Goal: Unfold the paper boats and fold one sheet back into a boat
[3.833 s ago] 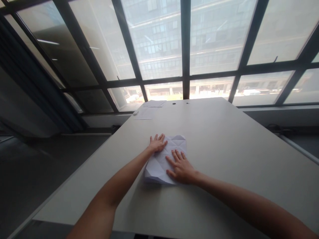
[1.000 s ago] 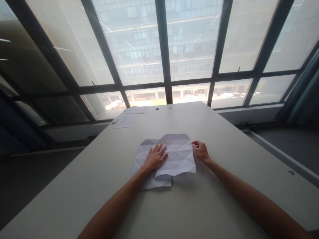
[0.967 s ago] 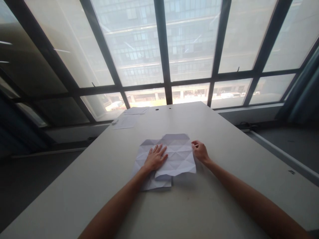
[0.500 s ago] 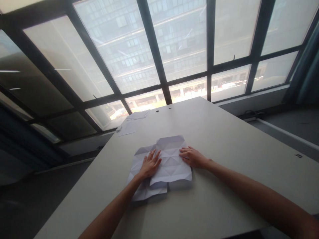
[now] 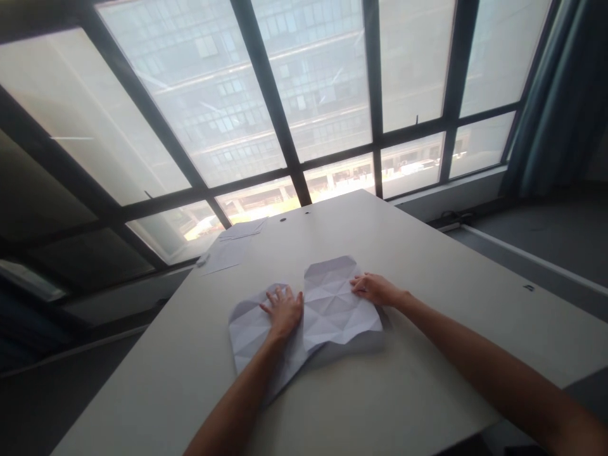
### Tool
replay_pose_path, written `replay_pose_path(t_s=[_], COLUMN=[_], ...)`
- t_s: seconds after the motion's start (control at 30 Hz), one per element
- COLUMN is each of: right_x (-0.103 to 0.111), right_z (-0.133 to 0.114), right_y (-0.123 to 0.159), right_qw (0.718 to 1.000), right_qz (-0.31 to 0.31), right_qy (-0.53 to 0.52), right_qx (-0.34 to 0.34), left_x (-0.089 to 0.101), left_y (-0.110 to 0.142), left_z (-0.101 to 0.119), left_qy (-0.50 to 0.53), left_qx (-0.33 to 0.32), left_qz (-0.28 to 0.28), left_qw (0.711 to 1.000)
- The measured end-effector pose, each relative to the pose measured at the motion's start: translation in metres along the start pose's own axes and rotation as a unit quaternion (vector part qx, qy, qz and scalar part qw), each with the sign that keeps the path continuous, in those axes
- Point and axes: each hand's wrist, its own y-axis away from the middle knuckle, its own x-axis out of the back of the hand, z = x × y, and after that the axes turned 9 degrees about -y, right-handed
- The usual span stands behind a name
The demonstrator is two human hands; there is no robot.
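We press a faceted, creased sheet of white paper (image 5: 332, 304) against the pale tabletop, its two folded panels lying side by side near the table's near edge, the lower corner of the left panel reaching toward our left forearm. Our left hand (image 5: 284, 311) rests open on the left panel, fingers spread and palm down, grasping nothing. Our right hand (image 5: 375, 289) lies flat and unclenched on the upper right edge of the right panel, its fingers (image 5: 360, 285) touching the paper without pinching it. Beyond the sheet, near the table's far left corner, lie loose sheets of paper (image 5: 225, 256) and a small white object (image 5: 203, 259) too small to identify. Behind the long table (image 5: 427, 253), dark-framed windows (image 5: 313, 95) look out on a multi-storey building (image 5: 228, 101), with a teal curtain (image 5: 560, 82) hanging at right.
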Motion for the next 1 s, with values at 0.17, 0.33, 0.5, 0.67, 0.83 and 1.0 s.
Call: replay_pose_path(t_s=[0.17,0.33,0.5,0.67,0.83,1.0], right_x=[0.012,0.024,0.024,0.007,-0.001,0.001], right_z=[0.006,0.009,0.01,0.018,0.025,0.023], right_y=[-0.003,-0.001,0.002,0.0,-0.001,0.003], right_qw=[0.996,0.983,0.986,0.978,0.975,0.984], right_qz=[-0.089,-0.177,-0.152,-0.161,-0.174,-0.118], right_qy=[0.014,0.002,0.014,0.1,0.125,0.11], right_qx=[0.007,0.056,0.073,0.09,0.064,0.07], left_x=[0.004,0.01,0.014,0.023,0.021,0.016], left_y=[0.0,0.003,0.011,0.014,0.011,0.011], left_z=[0.005,0.015,0.017,0.016,0.016,0.016], left_qy=[0.116,0.196,0.155,0.163,0.197,0.242], left_qx=[-0.129,-0.302,-0.345,-0.347,-0.349,-0.332], left_qz=[0.085,0.05,-0.028,-0.055,-0.058,-0.047], left_qw=[0.981,0.932,0.925,0.922,0.914,0.911])
